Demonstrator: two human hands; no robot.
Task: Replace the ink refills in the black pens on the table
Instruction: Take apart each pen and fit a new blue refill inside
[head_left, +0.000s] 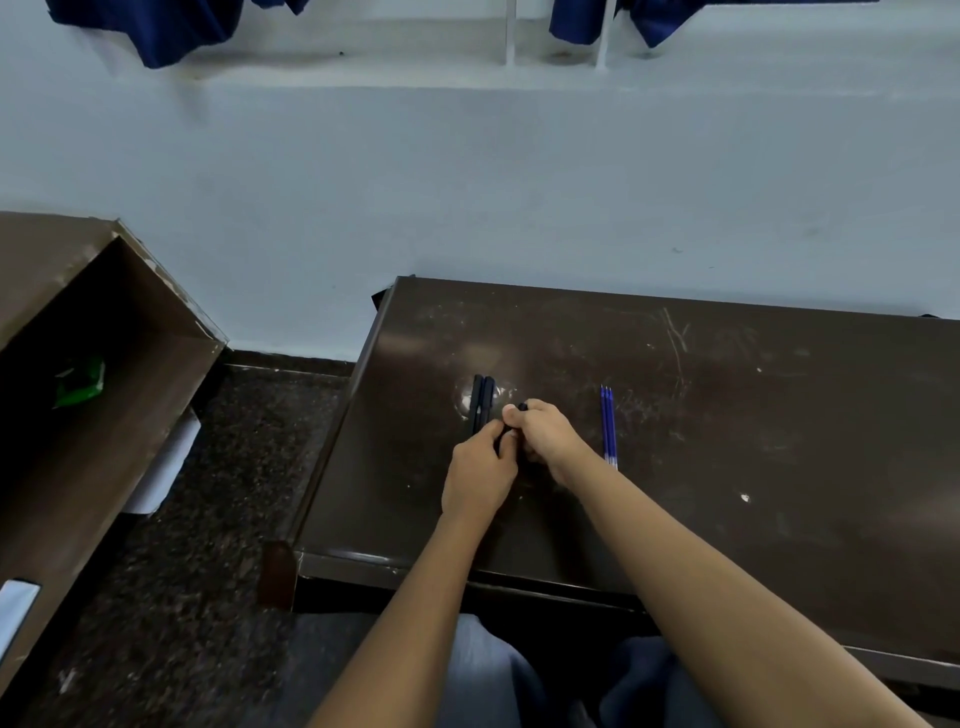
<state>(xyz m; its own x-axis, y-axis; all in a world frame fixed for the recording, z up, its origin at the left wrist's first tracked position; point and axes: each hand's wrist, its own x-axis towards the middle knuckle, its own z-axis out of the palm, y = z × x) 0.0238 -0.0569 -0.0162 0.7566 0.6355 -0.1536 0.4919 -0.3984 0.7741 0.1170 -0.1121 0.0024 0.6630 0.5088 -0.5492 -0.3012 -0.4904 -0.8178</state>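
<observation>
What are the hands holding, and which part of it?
One black pen, held by both hands: the right hand grips the end farther from the person, and the left hand pinches the nearer end.

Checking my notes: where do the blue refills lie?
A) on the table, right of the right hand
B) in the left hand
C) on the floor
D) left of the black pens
A: the blue refills lie on the table, right of the right hand.
</observation>
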